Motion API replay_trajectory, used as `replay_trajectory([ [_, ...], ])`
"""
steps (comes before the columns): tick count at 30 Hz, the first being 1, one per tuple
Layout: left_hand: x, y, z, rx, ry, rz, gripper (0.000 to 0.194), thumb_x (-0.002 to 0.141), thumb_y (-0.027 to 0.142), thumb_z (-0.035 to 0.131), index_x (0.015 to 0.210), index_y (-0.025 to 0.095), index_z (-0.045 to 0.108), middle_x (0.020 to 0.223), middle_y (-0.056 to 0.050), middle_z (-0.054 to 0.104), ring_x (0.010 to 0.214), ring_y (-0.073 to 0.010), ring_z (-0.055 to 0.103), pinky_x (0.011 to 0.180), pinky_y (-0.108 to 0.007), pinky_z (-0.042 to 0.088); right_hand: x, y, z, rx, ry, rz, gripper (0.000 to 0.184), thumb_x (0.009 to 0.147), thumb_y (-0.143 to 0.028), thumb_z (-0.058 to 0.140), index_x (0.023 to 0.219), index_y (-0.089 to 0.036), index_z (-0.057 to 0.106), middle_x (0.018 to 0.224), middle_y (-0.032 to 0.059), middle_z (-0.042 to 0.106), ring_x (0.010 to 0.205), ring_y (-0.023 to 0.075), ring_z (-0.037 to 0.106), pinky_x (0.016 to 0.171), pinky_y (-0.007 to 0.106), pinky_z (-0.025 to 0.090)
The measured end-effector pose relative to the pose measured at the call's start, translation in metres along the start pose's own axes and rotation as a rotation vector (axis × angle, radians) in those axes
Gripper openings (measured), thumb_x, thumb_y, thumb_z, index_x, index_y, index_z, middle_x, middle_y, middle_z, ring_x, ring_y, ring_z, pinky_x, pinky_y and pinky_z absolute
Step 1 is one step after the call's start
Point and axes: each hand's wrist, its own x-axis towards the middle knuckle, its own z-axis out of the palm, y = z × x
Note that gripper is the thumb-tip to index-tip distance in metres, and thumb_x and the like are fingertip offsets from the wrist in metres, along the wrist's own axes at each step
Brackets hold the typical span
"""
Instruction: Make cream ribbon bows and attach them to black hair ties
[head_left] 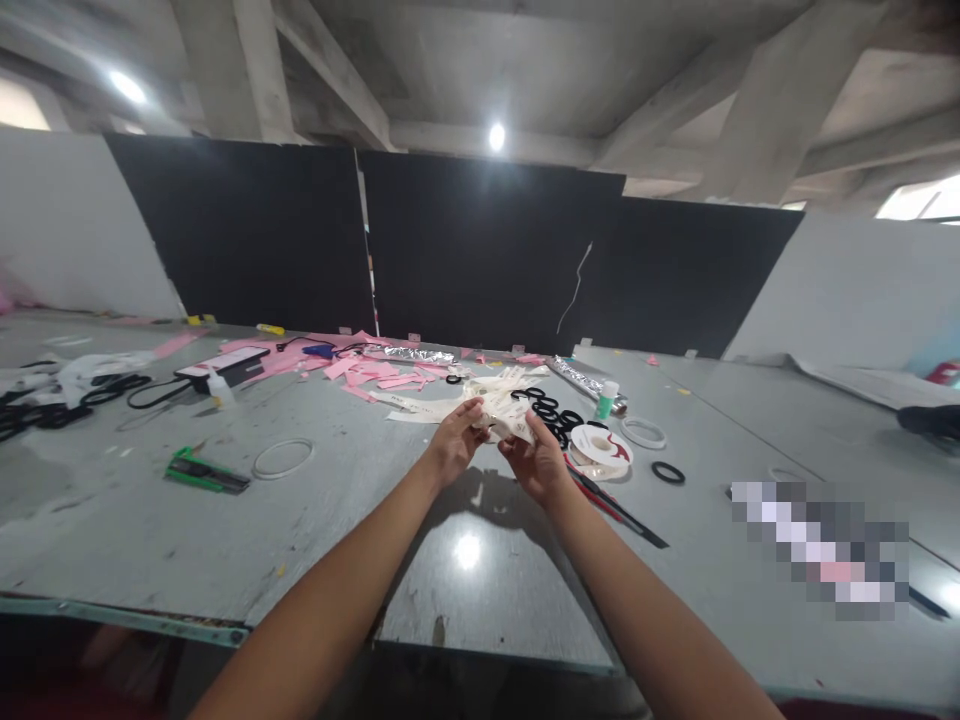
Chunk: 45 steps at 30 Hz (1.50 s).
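Note:
Between my two hands, above the table, is a cream printed ribbon [514, 424], loosely bunched or looped. My left hand [455, 440] pinches its left side with thumb and fingers. On the other side, my right hand [536, 456] grips the ribbon near its lettered part. More cream ribbon strips [420, 404] lie on the table just behind and to the left. Close to my right hand are a white ribbon spool [601, 447], several black rings [551, 415] and a pair of red-and-black scissors or a similar tool [615, 505], partly hidden by my wrist.
Pink paper scraps [367, 372] spread along the back by a black partition [487, 250]. To the left are a green cutter [204, 470], a white ring [283, 459], a small bottle [220, 390] and a black box [223, 368]. A green-labelled bottle [607, 401] stands right.

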Motion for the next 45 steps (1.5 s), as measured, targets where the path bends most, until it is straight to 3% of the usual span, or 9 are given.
replay_trajectory([
  [5, 0.000, -0.004, -0.004, 0.187, -0.066, -0.110, 0.033, 0.067, 0.038, 0.075, 0.091, 0.017, 0.066, 0.084, -0.003, 0.066, 0.071, -0.0127, 0.057, 0.069, -0.026, 0.041, -0.001, -0.002, 0.001, -0.089, 0.032, -0.022, 0.018, 0.075, -0.036, 0.064, 0.086, -0.022, 0.062, 0.085, 0.0006, 0.069, 0.069, 0.0142, 0.061, 0.056, 0.024, 0.048],
  [11, 0.001, -0.005, -0.003, 0.441, -0.114, 0.024, 0.032, 0.077, 0.047, 0.062, 0.075, 0.015, 0.064, 0.076, -0.003, 0.062, 0.070, -0.0138, 0.054, 0.070, -0.026, 0.039, -0.007, -0.002, 0.004, -0.197, -0.060, -0.015, 0.018, 0.067, -0.025, 0.070, 0.081, -0.022, 0.059, 0.081, -0.0025, 0.066, 0.071, 0.0121, 0.060, 0.061, 0.022, 0.047],
  [18, -0.003, 0.008, 0.000, 0.628, -0.241, 0.074, 0.027, 0.070, 0.039, 0.071, 0.078, 0.014, 0.063, 0.073, 0.000, 0.060, 0.069, -0.0122, 0.053, 0.068, -0.024, 0.038, -0.004, 0.003, 0.004, -0.334, -0.055, -0.049, 0.027, 0.067, -0.032, 0.073, 0.073, -0.020, 0.050, 0.063, -0.0064, 0.053, 0.056, 0.0080, 0.051, 0.050, 0.018, 0.041],
  [24, 0.002, 0.004, -0.010, 0.545, -0.249, -0.006, 0.039, 0.063, 0.033, 0.079, 0.092, 0.015, 0.061, 0.077, -0.002, 0.063, 0.068, -0.0122, 0.056, 0.068, -0.025, 0.040, 0.003, 0.007, 0.001, -0.433, -0.005, -0.173, 0.032, 0.067, -0.042, 0.071, 0.067, -0.020, 0.049, 0.054, -0.0063, 0.047, 0.047, 0.0081, 0.042, 0.043, 0.020, 0.034],
  [26, 0.005, 0.000, -0.015, 0.518, -0.263, -0.006, 0.037, 0.061, 0.031, 0.080, 0.088, 0.014, 0.062, 0.077, -0.002, 0.062, 0.068, -0.0118, 0.057, 0.069, -0.025, 0.040, 0.002, 0.006, 0.002, -0.391, -0.042, -0.158, 0.031, 0.067, -0.043, 0.071, 0.066, -0.019, 0.051, 0.057, -0.0045, 0.051, 0.050, 0.0090, 0.046, 0.049, 0.021, 0.039],
  [29, 0.007, -0.001, -0.017, 0.395, -0.181, -0.007, 0.033, 0.061, 0.029, 0.080, 0.085, 0.016, 0.062, 0.079, -0.001, 0.061, 0.068, -0.0109, 0.056, 0.069, -0.025, 0.041, -0.003, 0.004, 0.003, -0.287, -0.102, -0.112, 0.026, 0.069, -0.042, 0.070, 0.071, -0.019, 0.058, 0.069, -0.0010, 0.059, 0.062, 0.0120, 0.054, 0.062, 0.024, 0.046],
  [32, 0.003, 0.000, -0.015, 0.271, -0.143, -0.091, 0.032, 0.064, 0.030, 0.078, 0.088, 0.018, 0.061, 0.083, -0.002, 0.063, 0.071, -0.0116, 0.058, 0.070, -0.025, 0.042, -0.006, 0.005, 0.004, -0.229, -0.075, -0.081, 0.027, 0.070, -0.045, 0.067, 0.080, -0.020, 0.063, 0.080, 0.0015, 0.064, 0.073, 0.0153, 0.060, 0.069, 0.027, 0.049],
  [40, -0.002, 0.001, -0.011, 0.209, -0.195, -0.209, 0.028, 0.067, 0.029, 0.076, 0.088, 0.018, 0.062, 0.081, -0.002, 0.059, 0.067, -0.0102, 0.054, 0.062, -0.022, 0.040, -0.001, 0.008, 0.000, -0.065, 0.046, -0.049, 0.023, 0.067, -0.042, 0.070, 0.075, -0.023, 0.060, 0.080, -0.0007, 0.067, 0.073, 0.0156, 0.064, 0.062, 0.027, 0.051],
  [45, -0.002, 0.003, -0.010, 0.239, -0.188, -0.202, 0.033, 0.065, 0.028, 0.078, 0.090, 0.017, 0.061, 0.077, -0.002, 0.059, 0.064, -0.0098, 0.054, 0.060, -0.022, 0.039, -0.001, 0.005, 0.002, -0.116, 0.080, -0.021, 0.024, 0.067, -0.039, 0.071, 0.080, -0.023, 0.061, 0.076, -0.0002, 0.066, 0.072, 0.0169, 0.062, 0.068, 0.030, 0.052],
])
